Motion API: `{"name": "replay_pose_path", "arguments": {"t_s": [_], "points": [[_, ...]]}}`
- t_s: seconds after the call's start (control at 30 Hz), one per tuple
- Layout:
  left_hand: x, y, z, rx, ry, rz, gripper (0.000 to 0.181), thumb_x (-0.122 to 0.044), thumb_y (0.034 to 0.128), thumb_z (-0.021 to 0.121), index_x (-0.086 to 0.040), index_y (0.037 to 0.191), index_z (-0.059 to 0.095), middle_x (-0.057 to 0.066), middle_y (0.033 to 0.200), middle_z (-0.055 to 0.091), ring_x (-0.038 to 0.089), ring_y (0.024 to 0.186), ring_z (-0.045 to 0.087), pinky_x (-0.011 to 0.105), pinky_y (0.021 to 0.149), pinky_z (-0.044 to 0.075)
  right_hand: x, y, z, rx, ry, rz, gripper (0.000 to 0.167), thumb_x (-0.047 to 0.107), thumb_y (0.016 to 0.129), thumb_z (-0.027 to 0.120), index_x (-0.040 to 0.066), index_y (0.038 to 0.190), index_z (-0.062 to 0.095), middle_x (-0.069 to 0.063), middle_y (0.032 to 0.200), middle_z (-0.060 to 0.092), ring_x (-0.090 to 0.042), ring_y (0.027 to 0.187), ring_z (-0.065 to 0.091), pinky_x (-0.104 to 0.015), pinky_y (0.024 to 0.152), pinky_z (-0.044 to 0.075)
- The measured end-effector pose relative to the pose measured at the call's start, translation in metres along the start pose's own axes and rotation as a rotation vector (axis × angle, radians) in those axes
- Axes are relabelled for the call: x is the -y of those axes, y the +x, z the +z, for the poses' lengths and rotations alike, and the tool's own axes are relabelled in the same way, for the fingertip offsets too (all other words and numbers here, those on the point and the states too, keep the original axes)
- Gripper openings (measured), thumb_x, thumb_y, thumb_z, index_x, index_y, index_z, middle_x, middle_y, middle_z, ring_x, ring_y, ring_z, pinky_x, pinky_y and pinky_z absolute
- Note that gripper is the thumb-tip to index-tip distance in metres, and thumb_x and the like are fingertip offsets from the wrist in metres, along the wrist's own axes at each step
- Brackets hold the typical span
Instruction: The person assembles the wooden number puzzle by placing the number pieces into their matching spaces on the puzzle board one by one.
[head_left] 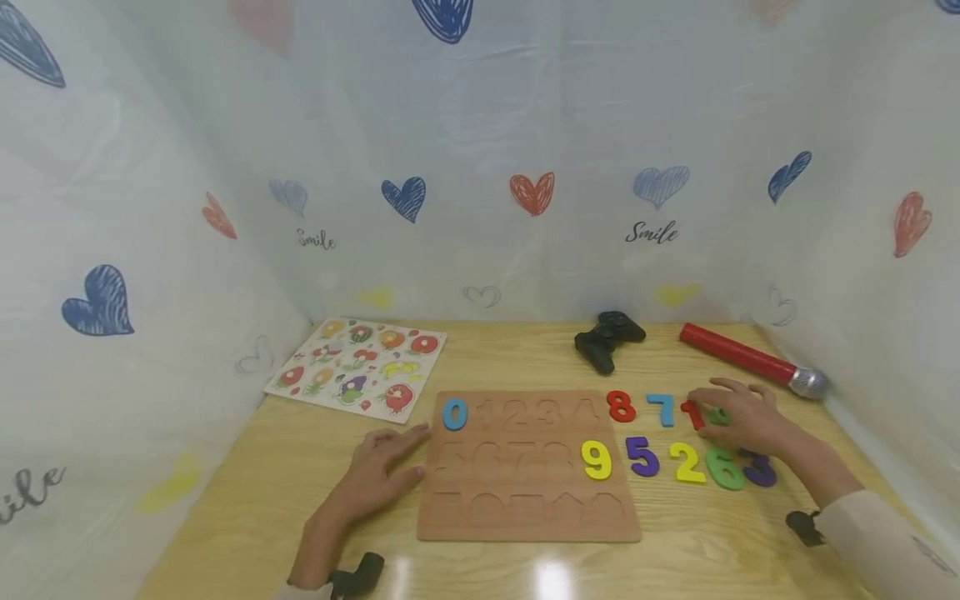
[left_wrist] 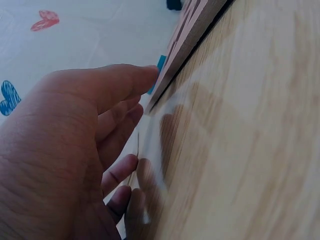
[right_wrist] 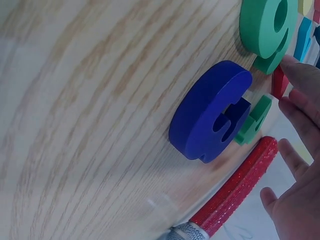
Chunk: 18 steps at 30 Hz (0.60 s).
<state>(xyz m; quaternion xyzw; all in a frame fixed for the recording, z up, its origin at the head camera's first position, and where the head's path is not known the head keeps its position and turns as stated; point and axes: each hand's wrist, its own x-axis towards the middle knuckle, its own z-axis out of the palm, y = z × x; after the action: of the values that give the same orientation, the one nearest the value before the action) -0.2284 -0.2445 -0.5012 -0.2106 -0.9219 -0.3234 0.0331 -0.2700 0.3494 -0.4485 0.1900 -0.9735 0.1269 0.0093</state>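
Observation:
A brown number board [head_left: 525,521] lies on the table with a blue 0 [head_left: 454,414] at its top-left slot. My left hand [head_left: 378,475] is at the board's left edge, thumb and fingers extended; in the left wrist view its fingertips [left_wrist: 150,75] meet the board's side. At the right, my right hand [head_left: 742,417] pinches a red 1 [head_left: 693,415] between thumb and index finger, the other fingers spread. Under and beside this hand lie a green 4 [right_wrist: 255,120], a purple 3 [right_wrist: 207,112] and a green 6 [head_left: 724,469].
Other loose numbers lie right of the board: red 8 [head_left: 621,406], blue 7 [head_left: 662,409], purple 5 [head_left: 642,457], yellow 2 [head_left: 687,462]. A yellow 9 [head_left: 597,460] overlaps the board. Behind are a fruit puzzle [head_left: 356,367], black game controller [head_left: 609,340] and red microphone [head_left: 738,350].

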Motion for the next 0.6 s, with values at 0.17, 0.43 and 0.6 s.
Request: {"name": "replay_pose_path", "arguments": {"t_s": [0.17, 0.43, 0.6], "points": [[-0.0022, 0.0000, -0.0007, 0.012, 0.007, 0.008, 0.054, -0.043, 0.0956, 0.065, -0.029, 0.146, 0.054, -0.017, 0.152, 0.045, 0.024, 0.128, 0.033, 0.058, 0.100, 0.027, -0.0040, 0.0012, 0.0037, 0.006, 0.011, 0.002, 0.053, 0.030, 0.083, 0.082, 0.011, 0.129, 0.065, -0.019, 0.131, 0.062, -0.051, 0.131, 0.032, -0.075, 0.093, 0.014], [-0.0037, 0.0019, -0.0007, 0.017, 0.038, 0.032, 0.052, -0.042, 0.0960, 0.065, -0.030, 0.146, 0.054, -0.016, 0.151, 0.045, 0.024, 0.126, 0.035, 0.057, 0.098, 0.026, -0.0060, 0.0005, 0.0031, 0.007, 0.015, 0.035, 0.053, 0.031, 0.081, 0.083, 0.010, 0.126, 0.065, -0.024, 0.130, 0.061, -0.053, 0.128, 0.034, -0.075, 0.092, 0.015], [-0.0026, 0.0007, 0.0014, 0.021, 0.047, 0.024, 0.049, -0.041, 0.0962, 0.065, -0.031, 0.143, 0.057, -0.015, 0.151, 0.047, 0.026, 0.127, 0.034, 0.057, 0.097, 0.026, -0.0014, 0.0016, -0.0014, 0.002, 0.014, 0.032, 0.052, 0.032, 0.080, 0.084, 0.008, 0.123, 0.067, -0.026, 0.129, 0.060, -0.054, 0.127, 0.034, -0.076, 0.091, 0.014]]}}
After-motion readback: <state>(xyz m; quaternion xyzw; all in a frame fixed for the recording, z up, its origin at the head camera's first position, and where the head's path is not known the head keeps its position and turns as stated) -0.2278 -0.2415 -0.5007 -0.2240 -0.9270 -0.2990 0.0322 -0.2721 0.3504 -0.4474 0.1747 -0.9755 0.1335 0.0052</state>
